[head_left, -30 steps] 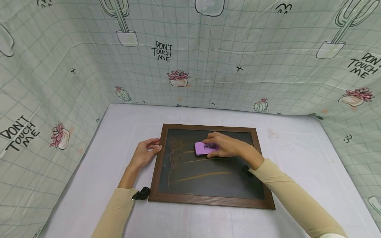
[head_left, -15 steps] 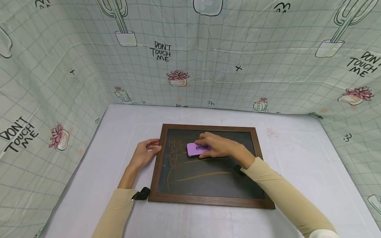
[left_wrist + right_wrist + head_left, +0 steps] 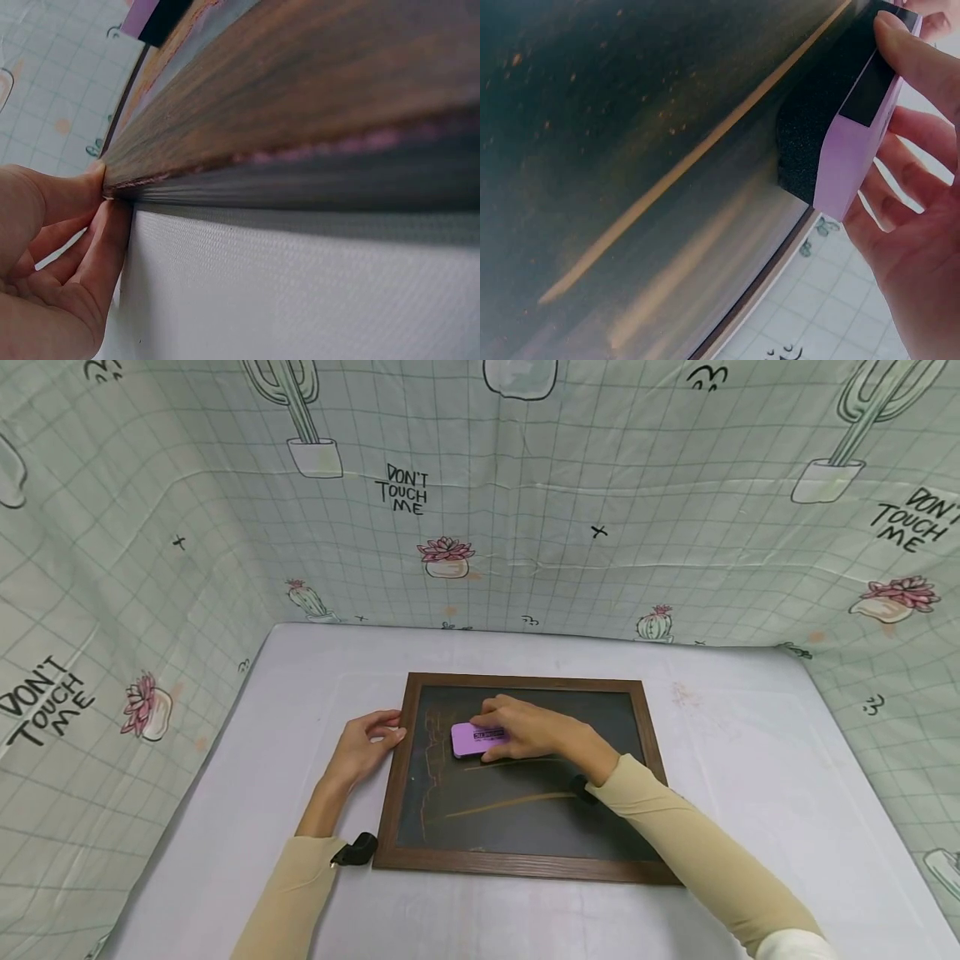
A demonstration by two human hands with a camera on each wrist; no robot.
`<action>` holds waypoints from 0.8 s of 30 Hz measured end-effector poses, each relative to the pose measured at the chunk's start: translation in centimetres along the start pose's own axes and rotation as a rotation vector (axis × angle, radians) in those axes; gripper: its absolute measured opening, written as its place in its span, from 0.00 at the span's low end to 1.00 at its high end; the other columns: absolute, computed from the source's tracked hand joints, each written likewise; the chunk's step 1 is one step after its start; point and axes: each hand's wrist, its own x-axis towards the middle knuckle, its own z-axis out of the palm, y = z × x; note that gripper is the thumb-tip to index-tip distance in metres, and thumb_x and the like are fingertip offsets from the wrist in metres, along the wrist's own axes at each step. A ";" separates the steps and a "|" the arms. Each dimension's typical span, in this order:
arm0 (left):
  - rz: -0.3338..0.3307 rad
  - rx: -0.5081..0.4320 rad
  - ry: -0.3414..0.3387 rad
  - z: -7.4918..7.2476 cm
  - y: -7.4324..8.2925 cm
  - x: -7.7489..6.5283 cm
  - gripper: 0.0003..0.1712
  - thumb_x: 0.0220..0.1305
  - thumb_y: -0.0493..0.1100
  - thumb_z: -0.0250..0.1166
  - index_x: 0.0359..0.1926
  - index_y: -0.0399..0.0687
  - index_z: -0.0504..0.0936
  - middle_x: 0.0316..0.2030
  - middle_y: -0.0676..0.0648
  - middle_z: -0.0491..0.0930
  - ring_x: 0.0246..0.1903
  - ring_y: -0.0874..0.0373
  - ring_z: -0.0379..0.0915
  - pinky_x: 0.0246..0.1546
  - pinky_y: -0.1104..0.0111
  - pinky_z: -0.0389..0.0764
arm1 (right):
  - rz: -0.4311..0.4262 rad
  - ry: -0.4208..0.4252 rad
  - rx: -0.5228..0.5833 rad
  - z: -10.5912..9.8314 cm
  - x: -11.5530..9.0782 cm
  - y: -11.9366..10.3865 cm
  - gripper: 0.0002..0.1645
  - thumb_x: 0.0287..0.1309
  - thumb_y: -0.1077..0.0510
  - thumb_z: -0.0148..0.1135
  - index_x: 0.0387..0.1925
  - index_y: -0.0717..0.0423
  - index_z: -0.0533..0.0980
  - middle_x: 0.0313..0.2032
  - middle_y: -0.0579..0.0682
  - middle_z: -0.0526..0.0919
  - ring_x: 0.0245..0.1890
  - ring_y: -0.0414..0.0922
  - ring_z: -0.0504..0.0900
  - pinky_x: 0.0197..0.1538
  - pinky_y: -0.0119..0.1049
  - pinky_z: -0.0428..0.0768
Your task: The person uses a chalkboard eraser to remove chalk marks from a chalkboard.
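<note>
A dark chalkboard (image 3: 525, 833) in a brown wooden frame (image 3: 525, 863) lies flat on the white table. My right hand (image 3: 534, 728) grips a purple eraser (image 3: 472, 740) by its sides, its black felt down against the left-centre of the board. Orange chalk lines (image 3: 510, 806) run across the board, and wavy ones (image 3: 431, 760) stand near its left side. In the right wrist view, a faint smear lies behind the eraser (image 3: 847, 161). My left hand (image 3: 362, 752) pinches the frame's left edge between thumb and fingers, as the left wrist view shows.
White cloth covers the table (image 3: 315, 677). A gridded curtain (image 3: 525, 485) with cactus drawings hangs along the back and both sides. Black wrist cameras, such as the left one (image 3: 356, 849), sit at both cuffs.
My right hand has slid the eraser leftward over the board, and the upper short chalk line that showed beside it is no longer visible. My left hand has stayed at the frame's left edge.
</note>
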 end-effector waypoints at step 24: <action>0.007 0.007 -0.006 -0.1 -0.1 -0.1 0.25 0.72 0.38 0.65 0.66 0.33 0.76 0.58 0.33 0.81 0.56 0.40 0.79 0.56 0.54 0.73 | 0.077 -0.007 -0.066 -0.5 -2.3 0.5 0.35 0.63 0.47 0.72 0.65 0.64 0.77 0.47 0.51 0.78 0.41 0.43 0.71 0.44 0.37 0.73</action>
